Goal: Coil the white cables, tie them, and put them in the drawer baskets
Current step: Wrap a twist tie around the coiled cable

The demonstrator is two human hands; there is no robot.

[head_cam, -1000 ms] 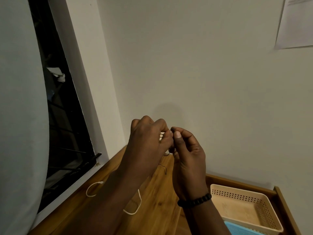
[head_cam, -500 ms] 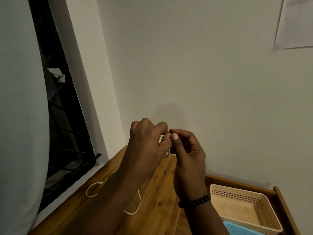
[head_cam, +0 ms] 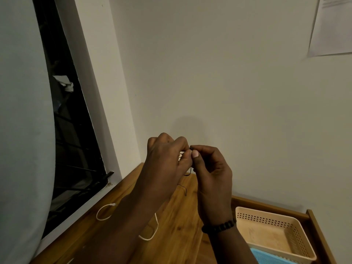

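My left hand (head_cam: 167,159) is raised above the wooden desk and grips a coiled white cable (head_cam: 181,155), of which only a small part shows between the fingers. My right hand (head_cam: 211,168) pinches a thin dark tie (head_cam: 188,173) right against the coil; the tie's loose end hangs down between the hands. A second white cable (head_cam: 103,212) lies loose on the desk under my left forearm. The beige drawer basket (head_cam: 301,242) stands open in the drawer at lower right.
A blue basket (head_cam: 266,258) shows its corner in front of the beige one. The drawer's wooden frame (head_cam: 316,225) borders the baskets. Another dark tie (head_cam: 182,188) lies on the desk (head_cam: 179,225). A dark window (head_cam: 72,149) is at left, a paper sheet (head_cam: 333,25) on the wall.
My hands stay together at the coil; my right thumb and finger have shifted slightly along the dark tie. Nothing else has moved.
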